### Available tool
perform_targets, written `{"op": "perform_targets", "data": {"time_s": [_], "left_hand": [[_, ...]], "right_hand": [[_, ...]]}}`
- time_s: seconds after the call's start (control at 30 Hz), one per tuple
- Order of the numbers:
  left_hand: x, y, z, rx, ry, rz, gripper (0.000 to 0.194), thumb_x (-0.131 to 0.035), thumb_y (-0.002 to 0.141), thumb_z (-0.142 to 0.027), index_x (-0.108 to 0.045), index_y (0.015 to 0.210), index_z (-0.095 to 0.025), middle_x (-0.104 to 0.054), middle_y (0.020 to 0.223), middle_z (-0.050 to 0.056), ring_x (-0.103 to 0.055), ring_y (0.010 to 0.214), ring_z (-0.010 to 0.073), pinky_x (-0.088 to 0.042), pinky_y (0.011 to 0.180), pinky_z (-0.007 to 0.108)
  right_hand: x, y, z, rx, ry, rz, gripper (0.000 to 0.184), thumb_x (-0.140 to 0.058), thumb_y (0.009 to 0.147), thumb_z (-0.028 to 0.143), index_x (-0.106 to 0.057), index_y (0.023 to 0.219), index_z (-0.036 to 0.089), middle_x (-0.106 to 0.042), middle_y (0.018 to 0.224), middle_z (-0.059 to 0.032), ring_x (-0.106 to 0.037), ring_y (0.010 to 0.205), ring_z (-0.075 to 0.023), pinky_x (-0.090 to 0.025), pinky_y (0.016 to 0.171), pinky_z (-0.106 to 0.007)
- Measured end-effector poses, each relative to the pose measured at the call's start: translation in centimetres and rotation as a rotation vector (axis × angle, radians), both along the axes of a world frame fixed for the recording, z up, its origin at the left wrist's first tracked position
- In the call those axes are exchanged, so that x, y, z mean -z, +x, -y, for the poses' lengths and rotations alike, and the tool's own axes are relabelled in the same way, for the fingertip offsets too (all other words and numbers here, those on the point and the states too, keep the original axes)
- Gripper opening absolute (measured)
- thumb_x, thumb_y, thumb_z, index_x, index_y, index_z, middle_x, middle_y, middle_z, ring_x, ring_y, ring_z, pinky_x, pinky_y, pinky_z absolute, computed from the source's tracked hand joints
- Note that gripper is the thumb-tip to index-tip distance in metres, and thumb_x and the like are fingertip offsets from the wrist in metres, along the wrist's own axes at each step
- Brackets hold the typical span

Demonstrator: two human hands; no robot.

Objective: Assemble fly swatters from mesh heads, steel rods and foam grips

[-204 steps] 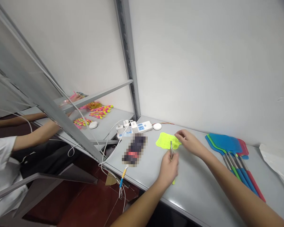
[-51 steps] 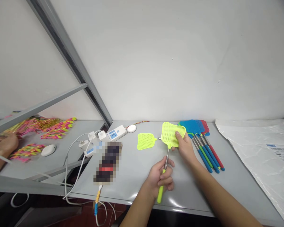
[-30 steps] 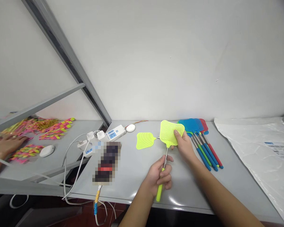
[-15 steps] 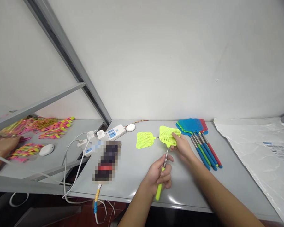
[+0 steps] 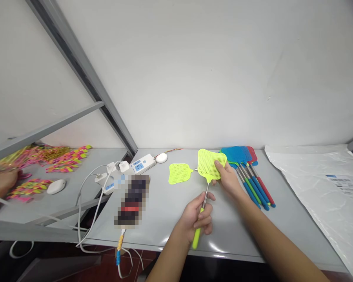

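A yellow-green fly swatter with a metal rod is held between both hands above the table. My left hand is closed around its rod and yellow-green grip. My right hand pinches the perforated head, thumb on the front face and fingers mostly hidden behind it. Left of it on the table lies another yellow-green swatter head, with a short metal piece at its neck partly hidden. To the right of my right hand rests a pile of blue, green and red fly swatters, handles pointing toward me.
At the left are a power strip with plugs and white cables, and a blurred-out device. A white plastic bag covers the right side. Beyond the metal frame, another person's hand is among colourful strips.
The held swatter's head has moved slightly up and away from my left hand, with my right hand still on it. The other swatters stay put.
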State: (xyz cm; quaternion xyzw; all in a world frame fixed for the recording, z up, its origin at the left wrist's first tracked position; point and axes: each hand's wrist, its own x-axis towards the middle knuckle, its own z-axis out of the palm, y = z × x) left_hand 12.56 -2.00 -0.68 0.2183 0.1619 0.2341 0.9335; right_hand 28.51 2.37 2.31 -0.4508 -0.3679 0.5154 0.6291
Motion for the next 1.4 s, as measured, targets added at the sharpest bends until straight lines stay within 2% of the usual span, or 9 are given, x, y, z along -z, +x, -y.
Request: {"op": "perform_targets", "data": {"time_s": [0.13, 0.4, 0.57, 0.67, 0.87, 1.13, 1.23, 1.4], "left_hand": [[-0.2, 0.0, 0.2, -0.052, 0.019, -0.050, 0.032, -0.039, 0.095, -0.048, -0.057, 0.099, -0.021, -0.029, 0.040, -0.012, -0.009, 0.026, 0.0043, -0.043, 0.031, 0.021], [-0.4, 0.4, -0.1, -0.143, 0.086, -0.144, 0.032, -0.042, 0.093, -0.051, -0.055, 0.096, -0.021, -0.027, 0.042, -0.012, -0.010, 0.026, 0.0040, -0.040, 0.030, 0.021], [-1.3, 1.1, -0.7, -0.156, 0.168, -0.234, 0.033, -0.044, 0.091, -0.053, -0.052, 0.090, -0.021, -0.025, 0.043, -0.011, -0.011, 0.028, 0.0034, -0.023, 0.028, 0.016], [-2.0, 1.5, -1.1, -0.160, 0.211, -0.256, 0.034, -0.043, 0.091, -0.055, -0.050, 0.087, -0.022, -0.025, 0.044, -0.011, -0.010, 0.029, 0.0031, -0.019, 0.030, 0.015], [-2.5, 2.1, -1.7, -0.167, 0.334, -0.342, 0.036, -0.041, 0.090, -0.057, -0.045, 0.082, -0.022, -0.026, 0.045, -0.011, -0.012, 0.031, 0.0036, -0.022, 0.032, 0.016], [-3.1, 2.5, -2.0, -0.243, 0.550, -0.521, 0.039, -0.044, 0.087, -0.060, -0.047, 0.083, -0.021, -0.031, 0.050, -0.010, -0.020, 0.038, 0.0054, -0.026, 0.033, 0.017], [-3.4, 2.5, -2.3, -0.221, 0.576, -0.494, 0.039, -0.044, 0.087, -0.060, -0.048, 0.083, -0.021, -0.032, 0.050, -0.010, -0.022, 0.038, 0.0052, -0.029, 0.035, 0.017], [-3.8, 2.4, -3.4, -0.091, 0.484, -0.283, 0.036, -0.042, 0.090, -0.056, -0.049, 0.084, -0.021, -0.028, 0.045, -0.012, -0.018, 0.030, 0.0043, -0.035, 0.037, 0.021]], "right_hand": [[-0.2, 0.2, 0.1, -0.028, 0.025, 0.065, 0.032, -0.056, 0.084, 0.052, -0.048, 0.098, 0.024, -0.061, 0.076, 0.0020, -0.045, 0.040, -0.0079, -0.040, 0.036, -0.024], [0.1, -0.1, 0.1, 0.023, 0.069, 0.163, 0.029, -0.055, 0.086, 0.051, -0.043, 0.092, 0.026, -0.050, 0.063, 0.0070, -0.040, 0.036, -0.0069, -0.031, 0.029, -0.021], [-0.3, 0.0, 0.0, 0.022, 0.083, 0.181, 0.027, -0.054, 0.087, 0.050, -0.041, 0.092, 0.026, -0.048, 0.060, 0.0078, -0.038, 0.034, -0.0072, -0.030, 0.029, -0.022], [-0.8, 0.4, -0.1, 0.023, 0.084, 0.178, 0.026, -0.053, 0.088, 0.048, -0.041, 0.094, 0.026, -0.047, 0.061, 0.0078, -0.037, 0.034, -0.0070, -0.030, 0.029, -0.022], [-1.1, 0.8, -0.1, 0.070, 0.083, 0.188, 0.026, -0.055, 0.087, 0.047, -0.040, 0.095, 0.026, -0.047, 0.064, 0.0070, -0.039, 0.035, -0.0075, -0.030, 0.028, -0.022], [-1.7, 1.3, 0.2, 0.122, 0.105, 0.243, 0.025, -0.057, 0.087, 0.045, -0.042, 0.094, 0.026, -0.046, 0.060, 0.0065, -0.039, 0.035, -0.0094, -0.031, 0.029, -0.024], [-2.1, 1.5, 0.3, 0.126, 0.110, 0.246, 0.026, -0.057, 0.086, 0.047, -0.043, 0.094, 0.027, -0.047, 0.060, 0.0056, -0.039, 0.036, -0.0101, -0.031, 0.030, -0.025], [-2.8, 2.2, 0.2, 0.063, 0.143, 0.233, 0.025, -0.055, 0.087, 0.049, -0.043, 0.092, 0.027, -0.049, 0.062, 0.0043, -0.037, 0.037, -0.0098, -0.031, 0.034, -0.026]]}}
